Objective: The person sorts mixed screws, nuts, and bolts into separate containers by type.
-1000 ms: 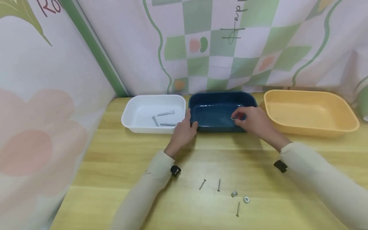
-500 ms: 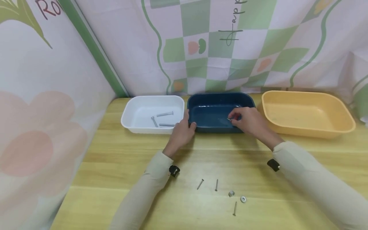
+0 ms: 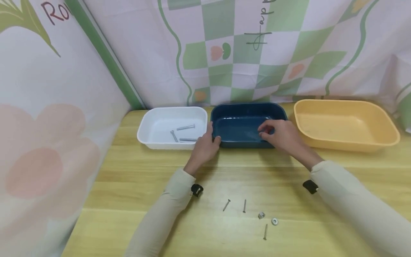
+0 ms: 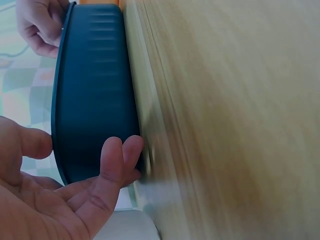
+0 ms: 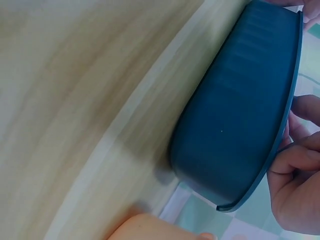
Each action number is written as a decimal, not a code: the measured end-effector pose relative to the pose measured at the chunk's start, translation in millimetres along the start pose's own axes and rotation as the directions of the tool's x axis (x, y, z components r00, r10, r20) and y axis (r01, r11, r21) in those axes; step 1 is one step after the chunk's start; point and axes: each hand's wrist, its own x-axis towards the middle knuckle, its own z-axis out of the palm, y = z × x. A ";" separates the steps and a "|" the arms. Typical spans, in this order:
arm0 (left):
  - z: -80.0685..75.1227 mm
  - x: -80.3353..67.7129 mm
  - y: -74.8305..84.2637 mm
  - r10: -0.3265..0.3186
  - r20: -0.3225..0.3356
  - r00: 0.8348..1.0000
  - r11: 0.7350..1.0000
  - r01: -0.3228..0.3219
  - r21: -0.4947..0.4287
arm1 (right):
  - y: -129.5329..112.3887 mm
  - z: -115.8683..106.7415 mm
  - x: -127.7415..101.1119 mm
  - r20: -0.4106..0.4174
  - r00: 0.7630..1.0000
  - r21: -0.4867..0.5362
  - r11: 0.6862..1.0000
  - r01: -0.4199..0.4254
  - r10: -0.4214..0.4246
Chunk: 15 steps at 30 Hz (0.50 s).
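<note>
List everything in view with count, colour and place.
white tray: 1, white, far left
blue tray: 1, dark blue, far middle
yellow tray: 1, yellow, far right
bolts: 3, silver, in white tray
screws: 3, grey, on table
nut: 1, silver, on table
washer: 1, silver, right of nut
table: 1, light wood, under trays
patterned fabric: count unclear, multicoloured, behind
sleeves: 2, cream, foreground
wrist devices: 2, black, near sleeves
left grip: 1, bare, at blue tray's left end
right grip: 1, bare, at blue tray's right end
</note>
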 end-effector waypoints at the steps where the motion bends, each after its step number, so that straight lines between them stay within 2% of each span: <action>1: 0.0 0.3 0.4 -0.003 -0.001 1.000 1.000 0.003 -0.002 | 0.4 -0.4 -1.0 -0.011 1.000 0.005 1.000 0.006 -0.006; 8: 1.6 1.2 1.1 -0.028 0.003 1.000 1.000 0.028 -0.002 | 1.9 -1.2 -7.8 -0.046 0.999 0.042 0.999 0.011 -0.010; 15: 2.3 -2.0 1.1 -0.024 -0.004 1.000 1.000 0.024 0.007 | -7.5 -4.3 -25.4 -0.055 0.998 0.104 0.995 0.008 -0.002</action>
